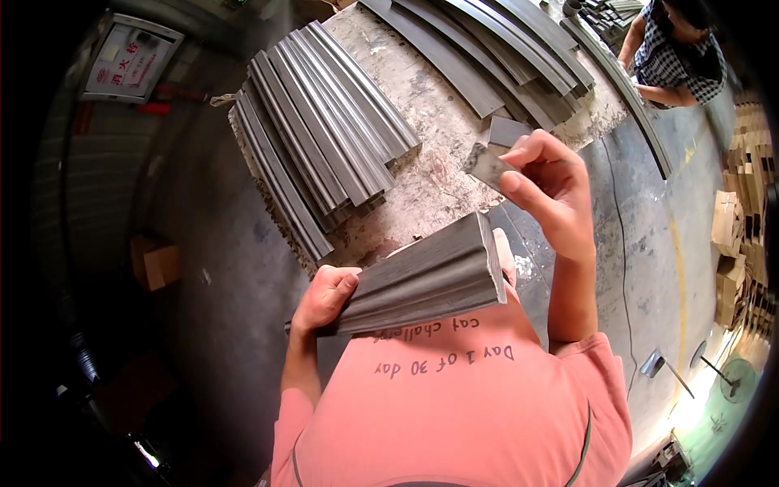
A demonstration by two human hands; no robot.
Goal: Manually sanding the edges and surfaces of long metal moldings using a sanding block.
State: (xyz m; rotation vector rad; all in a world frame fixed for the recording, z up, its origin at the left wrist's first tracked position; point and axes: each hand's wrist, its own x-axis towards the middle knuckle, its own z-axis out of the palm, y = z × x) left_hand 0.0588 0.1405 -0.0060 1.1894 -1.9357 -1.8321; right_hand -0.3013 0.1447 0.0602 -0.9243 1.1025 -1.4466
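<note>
Across my chest lies a dark grey moulding strip (422, 276) with a ribbed, wood-grain face, tilted up toward the right. My left hand (326, 297) is closed round its left part, thumb on the upper side. Above the strip's cut right end, my right hand (553, 191) pinches a small grey flat piece (490, 168) between thumb and fingers. That piece has a rough, worn edge and looks like folded sandpaper, though I cannot tell for sure. It is held apart from the strip.
A worn, pale workbench (442, 154) stands ahead, bearing a stack of ribbed mouldings (324, 114) at left and flatter grey strips (487, 49) at the back. A co-worker (677, 57) stands at far right near a long strip (621, 89). Cardboard boxes (729, 223) line the right.
</note>
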